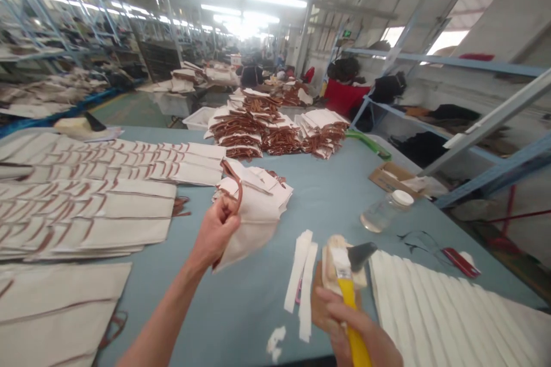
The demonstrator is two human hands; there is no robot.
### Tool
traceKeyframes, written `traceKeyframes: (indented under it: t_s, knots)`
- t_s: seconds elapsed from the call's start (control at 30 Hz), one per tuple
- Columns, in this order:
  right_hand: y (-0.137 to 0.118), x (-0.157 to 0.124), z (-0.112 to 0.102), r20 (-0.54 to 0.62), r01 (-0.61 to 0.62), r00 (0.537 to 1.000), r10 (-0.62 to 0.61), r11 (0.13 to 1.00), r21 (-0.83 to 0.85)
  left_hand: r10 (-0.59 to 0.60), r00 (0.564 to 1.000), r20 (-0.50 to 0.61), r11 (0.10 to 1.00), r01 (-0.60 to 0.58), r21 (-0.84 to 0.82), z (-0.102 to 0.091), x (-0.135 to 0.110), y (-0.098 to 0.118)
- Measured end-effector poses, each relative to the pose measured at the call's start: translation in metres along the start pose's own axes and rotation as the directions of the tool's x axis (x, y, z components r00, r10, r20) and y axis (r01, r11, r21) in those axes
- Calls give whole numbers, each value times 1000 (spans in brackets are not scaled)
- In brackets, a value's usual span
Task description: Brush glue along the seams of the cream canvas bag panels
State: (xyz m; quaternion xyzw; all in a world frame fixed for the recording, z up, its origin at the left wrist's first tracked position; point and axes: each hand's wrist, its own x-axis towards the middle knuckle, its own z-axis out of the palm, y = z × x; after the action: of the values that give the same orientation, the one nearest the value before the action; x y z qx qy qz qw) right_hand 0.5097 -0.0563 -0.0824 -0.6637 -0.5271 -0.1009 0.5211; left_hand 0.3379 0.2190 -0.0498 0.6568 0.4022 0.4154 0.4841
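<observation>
My left hand (221, 228) is closed on a cream fabric piece (253, 229) with a brown strap (236, 180), which hangs from my fingers over the table. Behind it lies a small pile of similar cream pieces (282, 192). At the lower right my right hand (359, 324) grips a paintbrush (350, 304) by its yellow handle, with the pale bristles upward. The brush tip is over or in front of a wooden block (331, 266) with a black nozzle-like part (361, 255); contact cannot be made out. White strips (303, 281) lie just left of the brush.
Overlapping rows of cream pieces with brown edging (116, 206) cover the left side. Tall stacks (245, 123) stand at the far edge. A lidded jar (387, 211), a cardboard box (394, 178), a red object (460, 262) and layered white strips (447, 309) are at right.
</observation>
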Motion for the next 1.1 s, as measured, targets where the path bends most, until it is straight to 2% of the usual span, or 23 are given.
traceKeyframes:
  t_s: [0.1, 0.2, 0.27, 0.33, 0.43, 0.5, 0.63, 0.7, 0.77, 0.87, 0.9, 0.97, 1.1]
  knots:
    - [2, 38, 12, 39, 38, 998, -40, 997, 62, -89, 991, 96, 996, 92, -23, -13, -66, 7]
    - [0, 70, 38, 127, 34, 990, -57, 984, 177, -198, 962, 186, 979, 204, -14, -23, -121, 8]
    - [-5, 79, 59, 222, 9, 973, -68, 966, 258, -245, 946, 215, 968, 252, -8, -31, -152, 8]
    - [-13, 77, 77, 341, -67, 938, -68, 927, 369, -263, 941, 211, 961, 276, -34, -40, -178, 9]
    - [-29, 63, 95, 484, -213, 874, -50, 854, 474, -259, 954, 149, 955, 276, -105, -54, -207, 10]
    - [-41, 52, 100, 510, -258, 860, -19, 845, 468, -249, 964, 89, 954, 260, -150, -65, -220, 10]
    - [-70, 40, 100, 536, -267, 844, -1, 867, 421, -225, 974, -28, 955, 214, -204, -91, -238, -1]
    - [-86, 39, 95, 502, -212, 864, -23, 889, 406, -209, 978, -23, 967, 203, -157, -106, -245, -10]
    - [-102, 40, 88, 428, -115, 902, -61, 921, 373, -150, 989, -16, 988, 149, -40, -119, -250, -16]
    - [-126, 39, 79, 312, 47, 939, -142, 955, 292, 95, 993, -67, 974, -79, 214, -132, -249, -16]
    - [-134, 38, 76, 285, 92, 944, -168, 961, 263, 203, 976, -81, 940, -172, 295, -134, -246, -13]
    - [-149, 34, 72, 241, 173, 945, -222, 962, 210, 395, 914, -87, 852, -330, 407, -136, -238, -3]
    - [-170, 24, 71, 133, 328, 930, -344, 936, 128, 614, 780, -124, 709, -474, 522, -136, -220, 13]
